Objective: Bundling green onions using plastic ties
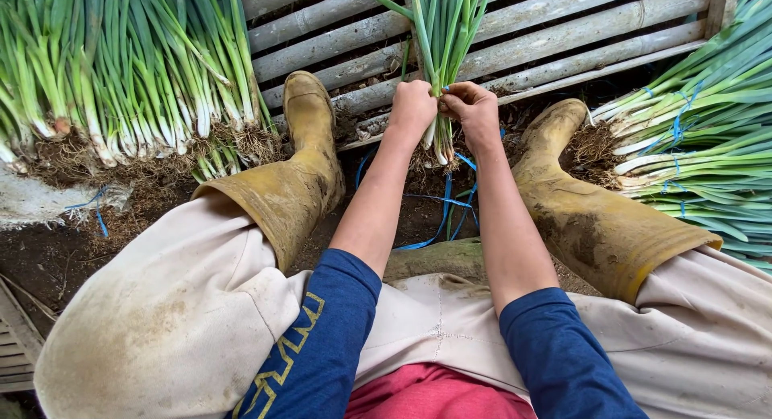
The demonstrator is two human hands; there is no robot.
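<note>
Blue sleeves (pixel 338 338) and pale, dirt-stained trousers (pixel 185 306) fill the bottom of the frame, and both bare forearms reach up toward the centre. Above them, just over the middle of the picture, the left hand (pixel 412 107) and the right hand (pixel 472 112) meet side by side, each closed around the lower stalks of one upright bunch of spring onions (pixel 447 25). Its green leaves rise out of the top edge of the frame, while its white ends and roots hang just below the fists.

Muddy yellow rubber boots flank the hands: the left boot (pixel 301 170) centre-left and the right boot (pixel 579 202) centre-right, both planted on dark soil. Blue plastic string (pixel 442 214) trails over the ground between them, under the hands.

At upper left a heap of loose spring onions (pixel 121 73) lies with roots toward the person. Along the right edge is a stack of bundled onions (pixel 700 137) tied with blue string. Behind the hands, a bamboo slat wall (pixel 563 33) runs across the top.
</note>
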